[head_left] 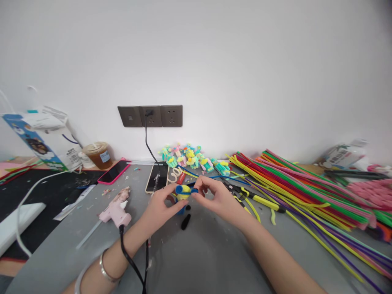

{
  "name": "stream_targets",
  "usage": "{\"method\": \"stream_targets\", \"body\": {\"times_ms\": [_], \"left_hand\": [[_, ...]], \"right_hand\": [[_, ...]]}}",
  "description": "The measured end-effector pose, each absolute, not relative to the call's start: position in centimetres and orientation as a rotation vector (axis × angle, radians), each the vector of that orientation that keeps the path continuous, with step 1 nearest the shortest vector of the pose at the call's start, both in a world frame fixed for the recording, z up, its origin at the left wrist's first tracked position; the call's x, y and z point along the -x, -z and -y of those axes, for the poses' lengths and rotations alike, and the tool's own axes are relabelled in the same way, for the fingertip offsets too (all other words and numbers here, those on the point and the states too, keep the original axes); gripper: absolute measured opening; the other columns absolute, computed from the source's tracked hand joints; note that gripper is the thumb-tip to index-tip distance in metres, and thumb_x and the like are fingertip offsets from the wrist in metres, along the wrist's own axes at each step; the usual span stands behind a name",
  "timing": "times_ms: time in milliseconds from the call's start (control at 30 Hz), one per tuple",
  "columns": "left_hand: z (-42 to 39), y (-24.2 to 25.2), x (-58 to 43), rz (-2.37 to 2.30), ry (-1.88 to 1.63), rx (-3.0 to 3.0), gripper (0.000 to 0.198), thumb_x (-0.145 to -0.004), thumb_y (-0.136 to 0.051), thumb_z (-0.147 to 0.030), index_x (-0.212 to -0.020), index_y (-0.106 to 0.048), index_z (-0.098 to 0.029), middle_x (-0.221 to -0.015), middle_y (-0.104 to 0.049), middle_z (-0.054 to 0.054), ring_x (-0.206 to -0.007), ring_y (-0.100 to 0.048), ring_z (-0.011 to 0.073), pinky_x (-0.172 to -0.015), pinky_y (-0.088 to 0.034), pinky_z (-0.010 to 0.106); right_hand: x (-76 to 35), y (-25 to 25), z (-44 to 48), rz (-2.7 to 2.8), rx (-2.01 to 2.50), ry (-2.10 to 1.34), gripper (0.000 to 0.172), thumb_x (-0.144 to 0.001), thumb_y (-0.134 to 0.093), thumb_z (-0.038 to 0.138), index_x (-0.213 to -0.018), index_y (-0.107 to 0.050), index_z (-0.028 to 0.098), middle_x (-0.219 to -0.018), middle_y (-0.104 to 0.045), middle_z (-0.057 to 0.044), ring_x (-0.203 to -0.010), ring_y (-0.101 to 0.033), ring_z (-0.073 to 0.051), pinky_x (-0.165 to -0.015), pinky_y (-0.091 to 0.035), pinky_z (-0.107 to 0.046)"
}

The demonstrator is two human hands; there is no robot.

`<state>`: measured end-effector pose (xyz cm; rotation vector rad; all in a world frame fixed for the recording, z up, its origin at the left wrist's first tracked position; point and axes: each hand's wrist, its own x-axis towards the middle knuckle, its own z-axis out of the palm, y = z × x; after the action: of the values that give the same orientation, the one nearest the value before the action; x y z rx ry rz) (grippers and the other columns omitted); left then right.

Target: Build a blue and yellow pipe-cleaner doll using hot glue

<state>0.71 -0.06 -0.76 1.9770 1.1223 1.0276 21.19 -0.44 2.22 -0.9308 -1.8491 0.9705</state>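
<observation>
Between my two hands is a small blue and yellow pipe-cleaner figure (183,192), with rolled blue ends. My left hand (165,206) is closed on its left side, thumb and fingers pinching it. From the right, my right hand (214,198) pinches a blue end of it between thumb and fingertips. Part of the figure is hidden by the fingers. Just below the hands, small black pieces (185,221) lie on the grey table (196,261). Pliers with yellow and black handles (257,200) rest behind my right wrist.
A pink glue gun (116,210) lies left, its cord passing my left forearm. Behind are two phones, a pink-edged one (114,171) and a pale one (157,177), and a drink cup (99,155). Finished-looking pipe-cleaner figures (191,157) sit by the wall. Colourful pipe cleaners (294,188) spread right.
</observation>
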Motion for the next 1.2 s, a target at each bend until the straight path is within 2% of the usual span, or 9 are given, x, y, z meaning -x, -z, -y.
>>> {"method": "stream_targets", "body": {"times_ms": [200,333,533,700,933,1033,1200], "left_hand": [[0.1,0.9,-0.8,-1.118,-1.108,-1.817,0.028,-0.081,-0.07,-0.034,-0.1,-0.069,-0.014,-0.098,-0.074,0.009,-0.086,-0.07,0.0216,-0.079,-0.059,0.032],[-0.1,1.2,-0.8,-1.086,-1.119,-1.757,0.029,-0.082,-0.07,-0.036,-0.102,-0.069,-0.015,-0.102,-0.074,0.01,-0.091,-0.071,0.0228,-0.082,-0.06,0.034],[-0.3,1.4,-0.8,-1.055,-1.096,-1.697,0.029,-0.083,-0.069,-0.036,-0.103,-0.067,-0.016,-0.104,-0.074,0.009,-0.095,-0.071,0.023,-0.084,-0.06,0.035],[0.0,1.0,-0.9,-1.0,-1.137,-1.602,0.036,-0.083,-0.069,-0.032,-0.114,-0.058,-0.018,-0.118,-0.067,0.011,-0.105,-0.067,0.0221,-0.082,-0.06,0.031],[0.2,0.7,-1.1,-0.987,-1.214,-1.546,0.04,-0.081,-0.072,-0.035,-0.113,-0.054,-0.02,-0.12,-0.063,0.01,-0.111,-0.064,0.0236,-0.085,-0.059,0.032],[0.2,0.7,-1.1,-0.966,-1.263,-1.529,0.04,-0.081,-0.072,-0.04,-0.11,-0.053,-0.021,-0.114,-0.063,0.009,-0.107,-0.065,0.0231,-0.082,-0.06,0.032],[0.4,0.3,-1.1,-0.966,-1.248,-1.482,0.038,-0.084,-0.066,-0.05,-0.102,-0.051,-0.02,-0.105,-0.061,0.008,-0.097,-0.066,0.0228,-0.069,-0.062,0.031]], "right_hand": [[-20.7,-1.7,0.2,1.805,0.937,-0.872,0.006,-0.086,-0.06,0.027,-0.087,-0.056,0.022,-0.085,-0.062,-0.001,-0.074,-0.055,-0.015,-0.07,-0.044,-0.028],[-20.5,-0.9,0.1,1.834,0.98,-0.902,0.016,-0.084,-0.065,0.029,-0.097,-0.06,0.022,-0.095,-0.067,-0.003,-0.081,-0.06,-0.018,-0.074,-0.046,-0.031],[-20.1,0.5,-0.2,1.785,0.982,-0.982,0.025,-0.084,-0.068,0.032,-0.104,-0.058,0.022,-0.097,-0.067,-0.003,-0.082,-0.063,-0.018,-0.076,-0.048,-0.033],[-19.8,0.6,-0.5,1.657,0.979,-1.119,0.023,-0.081,-0.069,0.036,-0.094,-0.057,0.021,-0.089,-0.063,-0.002,-0.078,-0.062,-0.017,-0.068,-0.049,-0.03],[-19.4,1.2,-0.7,1.536,0.985,-1.198,0.031,-0.077,-0.073,0.042,-0.092,-0.055,0.021,-0.089,-0.061,-0.001,-0.067,-0.057,-0.013,-0.057,-0.047,-0.026],[-19.1,1.2,-0.6,1.453,0.951,-1.277,0.037,-0.074,-0.075,0.046,-0.089,-0.051,0.022,-0.091,-0.058,-0.001,-0.067,-0.058,-0.013,-0.052,-0.048,-0.025],[-18.9,0.9,-0.4,1.429,0.908,-1.274,0.036,-0.074,-0.075,0.046,-0.088,-0.051,0.022,-0.094,-0.057,-0.002,-0.072,-0.059,-0.013,-0.056,-0.049,-0.024]]}}
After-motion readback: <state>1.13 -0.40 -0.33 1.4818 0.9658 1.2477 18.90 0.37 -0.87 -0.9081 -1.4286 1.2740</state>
